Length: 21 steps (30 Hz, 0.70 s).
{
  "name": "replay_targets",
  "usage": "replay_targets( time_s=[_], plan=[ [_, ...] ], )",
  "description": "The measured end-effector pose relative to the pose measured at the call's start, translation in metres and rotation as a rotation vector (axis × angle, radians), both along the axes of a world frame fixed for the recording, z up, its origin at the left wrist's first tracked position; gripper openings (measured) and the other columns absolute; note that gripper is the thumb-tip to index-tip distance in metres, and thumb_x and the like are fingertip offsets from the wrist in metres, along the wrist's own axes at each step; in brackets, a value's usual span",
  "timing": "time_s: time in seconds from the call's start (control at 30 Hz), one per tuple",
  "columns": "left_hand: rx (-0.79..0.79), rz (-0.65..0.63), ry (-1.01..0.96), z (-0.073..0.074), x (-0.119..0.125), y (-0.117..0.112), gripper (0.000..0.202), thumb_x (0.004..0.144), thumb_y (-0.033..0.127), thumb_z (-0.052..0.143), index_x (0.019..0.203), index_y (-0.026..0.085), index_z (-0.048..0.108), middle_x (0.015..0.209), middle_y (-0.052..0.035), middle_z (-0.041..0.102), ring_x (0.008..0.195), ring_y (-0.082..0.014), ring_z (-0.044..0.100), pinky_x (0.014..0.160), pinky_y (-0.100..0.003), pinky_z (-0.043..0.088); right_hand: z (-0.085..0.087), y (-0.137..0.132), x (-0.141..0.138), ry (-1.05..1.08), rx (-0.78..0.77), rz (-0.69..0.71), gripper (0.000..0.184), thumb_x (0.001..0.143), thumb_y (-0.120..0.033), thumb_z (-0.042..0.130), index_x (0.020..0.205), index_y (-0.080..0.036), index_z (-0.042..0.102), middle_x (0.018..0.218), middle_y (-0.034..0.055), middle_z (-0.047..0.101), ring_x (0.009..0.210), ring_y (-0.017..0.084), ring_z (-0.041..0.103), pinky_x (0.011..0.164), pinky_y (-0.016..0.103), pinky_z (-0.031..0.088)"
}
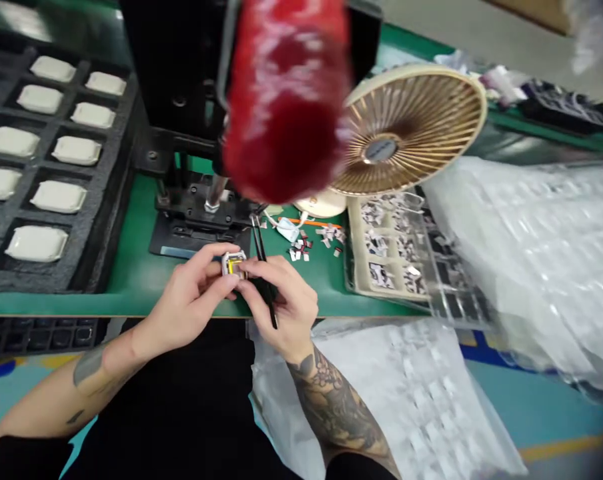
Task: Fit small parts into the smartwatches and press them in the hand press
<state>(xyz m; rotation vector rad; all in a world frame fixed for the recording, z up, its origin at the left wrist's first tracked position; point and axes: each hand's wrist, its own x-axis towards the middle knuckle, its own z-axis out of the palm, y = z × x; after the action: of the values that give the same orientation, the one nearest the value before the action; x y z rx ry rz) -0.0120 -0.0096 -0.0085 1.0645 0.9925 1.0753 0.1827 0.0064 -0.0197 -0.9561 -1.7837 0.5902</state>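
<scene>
A: What's the big picture on the bench?

B: A green bench mat (136,267) runs across, with a black foam tray (56,277) on the left, its pockets holding pale rounded pads (36,243). A black press (176,80) stands beyond the mat, and a tan desk fan (411,127) sits to its right. A red shape (286,93) hangs close to the camera, too blurred to name.

A: And on the right?

B: A crumpled clear plastic bag (521,267) lies beside a beige parts tray (354,247), which is divided into compartments and holds small black-and-white pieces.

A: Now the hands.

B: They're close together at the near edge of the mat, not spread. The left hand (186,300) pinches a small white-and-yellow part (234,265) between thumb and fingertips. The right hand (286,307) curls around black tweezers (264,267), with its fingers against the part's other side.

A: So the part sits where?

B: Right between both hands, held just above the mat. Small white scraps (301,248) lie scattered on the mat just beyond the tweezers.
</scene>
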Motion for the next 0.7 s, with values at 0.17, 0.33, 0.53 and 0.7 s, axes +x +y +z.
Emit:
replay_targets(
  time_s=[0.17, 0.33, 0.53, 0.7],
  plan=[
    [0.010, 0.038, -0.063, -0.003, 0.002, -0.001, 0.036, 0.113, 0.034, 0.073, 0.147, 0.023, 0.068, 0.107, -0.0063, 0.087, 0.094, -0.0205, 0.086, 0.087, -0.030, 0.071, -0.002, -0.002, 0.003, -0.059, 0.082, 0.023, 0.044, 0.103, -0.016, 0.079, 0.142, -0.034, 0.078, 0.114, 0.0078, 0.082, 0.101, 0.025, 0.078, 0.087, 0.044, 0.068],
    [-0.044, 0.076, -0.146, -0.002, 0.005, 0.002, 0.033, 0.111, 0.028, 0.072, 0.142, 0.017, 0.069, 0.104, -0.0082, 0.087, 0.090, -0.0221, 0.088, 0.077, -0.029, 0.071, -0.009, -0.003, 0.020, 0.049, 0.339, -0.157, 0.045, 0.117, -0.029, 0.059, 0.161, -0.030, 0.071, 0.098, 0.0078, 0.072, 0.083, 0.022, 0.073, 0.066, 0.040, 0.064],
    [-0.036, 0.108, -0.142, -0.002, 0.006, 0.002, 0.024, 0.108, 0.022, 0.071, 0.131, 0.015, 0.072, 0.096, -0.0057, 0.084, 0.079, -0.0179, 0.085, 0.068, -0.024, 0.066, 0.003, -0.003, 0.030, -0.008, 0.295, -0.152, 0.041, 0.113, -0.026, 0.068, 0.153, -0.028, 0.077, 0.107, 0.0087, 0.074, 0.082, 0.021, 0.078, 0.065, 0.041, 0.066],
    [-0.068, 0.115, -0.128, -0.001, 0.006, 0.002, 0.021, 0.104, 0.023, 0.074, 0.123, 0.015, 0.071, 0.088, -0.0038, 0.081, 0.072, -0.0176, 0.082, 0.064, -0.024, 0.064, 0.005, -0.002, 0.015, 0.195, 0.184, -0.134, 0.034, 0.104, -0.015, 0.080, 0.134, -0.030, 0.086, 0.110, 0.0076, 0.077, 0.086, 0.020, 0.080, 0.064, 0.037, 0.068]
  ],
)
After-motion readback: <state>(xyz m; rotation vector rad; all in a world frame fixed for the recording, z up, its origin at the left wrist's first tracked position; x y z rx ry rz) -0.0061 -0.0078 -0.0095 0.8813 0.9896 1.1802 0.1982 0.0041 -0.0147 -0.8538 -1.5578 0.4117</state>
